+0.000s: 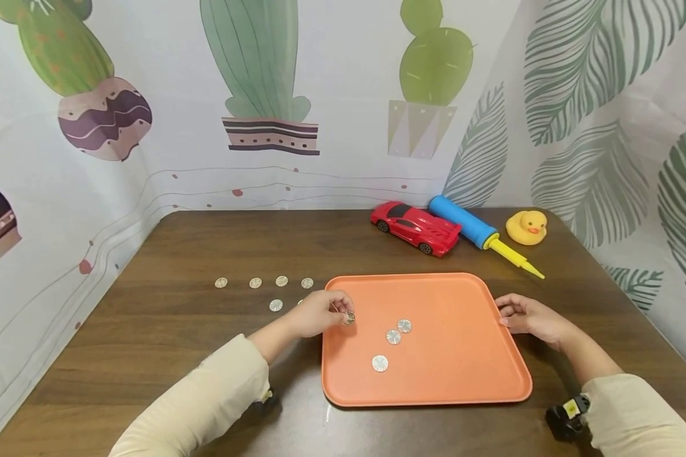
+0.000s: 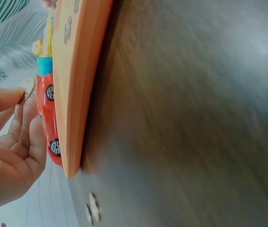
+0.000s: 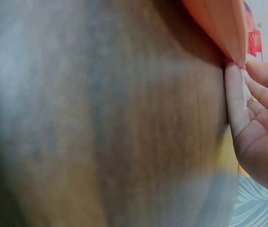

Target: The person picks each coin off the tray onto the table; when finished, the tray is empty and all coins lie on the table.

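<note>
Left hand, frame centre, fingers pinching coin over tray; right hand, centre right, fingers gripping tray's rim.

From here I count ten shiny round coins: three on one orange rectangular tray, one in the left hand near its nine o'clock, six, one mostly hidden, on one brown wood-grain table toward ten. Between twelve and two: one red toy car, one blue-and-yellow pump, one yellow toy duck.
</note>
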### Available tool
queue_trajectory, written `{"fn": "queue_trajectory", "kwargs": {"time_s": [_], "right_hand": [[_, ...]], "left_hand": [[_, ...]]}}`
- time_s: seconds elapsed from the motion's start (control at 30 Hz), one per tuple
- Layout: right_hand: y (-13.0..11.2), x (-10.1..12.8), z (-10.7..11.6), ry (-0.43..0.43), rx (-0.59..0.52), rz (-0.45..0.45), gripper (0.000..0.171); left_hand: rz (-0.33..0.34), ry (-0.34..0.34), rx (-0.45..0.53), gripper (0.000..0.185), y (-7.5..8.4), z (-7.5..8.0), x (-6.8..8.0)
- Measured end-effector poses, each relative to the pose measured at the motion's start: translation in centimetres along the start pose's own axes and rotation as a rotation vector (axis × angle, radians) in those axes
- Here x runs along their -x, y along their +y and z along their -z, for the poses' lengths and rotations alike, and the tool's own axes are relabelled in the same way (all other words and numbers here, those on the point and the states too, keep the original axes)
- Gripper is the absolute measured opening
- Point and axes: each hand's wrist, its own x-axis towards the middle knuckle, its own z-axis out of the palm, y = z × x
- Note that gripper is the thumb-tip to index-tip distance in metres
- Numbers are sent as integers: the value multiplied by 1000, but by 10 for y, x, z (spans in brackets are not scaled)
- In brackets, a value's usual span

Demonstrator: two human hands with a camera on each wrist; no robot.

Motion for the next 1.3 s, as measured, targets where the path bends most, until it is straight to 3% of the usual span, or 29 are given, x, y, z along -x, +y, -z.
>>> {"fn": "queue_trajectory", "kwargs": {"time_s": [0.27,0.7,1.3], "right_hand": [[-3,1,-1,2,1,-10,43],[-3,0,-2,0,0,-3,43],[-3,-1,-1,17,16,-30,44]], "left_hand": [[29,41,43,9,-9,16,11],[55,124,9,8,-23,44,31],[199,249,95,12,-45,69,54]]}}
